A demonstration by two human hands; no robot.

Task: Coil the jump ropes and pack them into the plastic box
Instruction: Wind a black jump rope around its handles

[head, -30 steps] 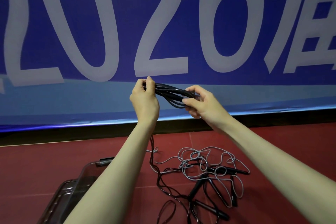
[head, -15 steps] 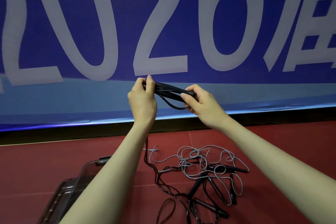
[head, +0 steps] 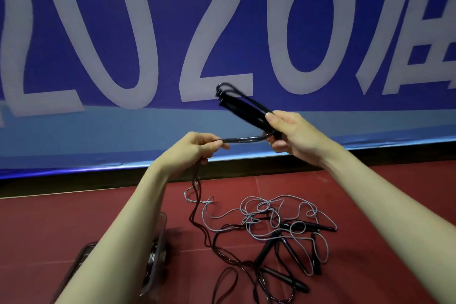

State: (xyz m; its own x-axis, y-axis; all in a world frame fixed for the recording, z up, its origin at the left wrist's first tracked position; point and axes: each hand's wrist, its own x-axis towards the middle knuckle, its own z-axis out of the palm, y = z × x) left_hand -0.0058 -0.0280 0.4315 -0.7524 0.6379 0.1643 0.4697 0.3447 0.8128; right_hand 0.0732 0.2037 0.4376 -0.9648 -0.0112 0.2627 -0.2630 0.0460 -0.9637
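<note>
gripping black jump rope (head: pixel 243 106), both hands

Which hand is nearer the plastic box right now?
Left. The left hand is raised above and right of the plastic box; the right hand is farther right, gripping the black rope bundle.

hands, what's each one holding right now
Left hand: pinches the black jump rope's cord.
Right hand: grips its coiled bundle with black handles.
</note>
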